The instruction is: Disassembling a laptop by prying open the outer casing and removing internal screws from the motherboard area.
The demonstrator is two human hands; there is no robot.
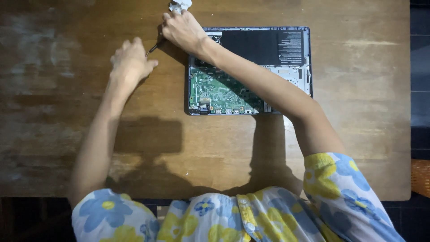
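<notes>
Up near the far edge of the wooden counter [349, 148] lies one opened laptop base [249, 71], its bottom cover off. A single black battery pack [262, 46] fills its far half, with a white rectangular label [290, 48] near the right end and a smaller white label [215, 38] at the left end, just beside my wrist; the print on both is too small for me to make out. On the near side of the battery sits one green circuit board [220, 93], with a pale grey section to its right.

My right hand [182, 30] reaches across the laptop's far left corner, fingers curled together; a crumpled white wad of paper [180, 5] sits touching my knuckles at the top edge of view, and I cannot tell whether I grip it. My left hand [131, 60] rests on the counter just left of the laptop, fingers folded in. One thin dark tool [153, 47] runs between my two hands, its tip at my left fingertips and its other end under my right palm; which hand truly clamps it I cannot tell.

My forearm crosses over the board and casts a shadow on it.
</notes>
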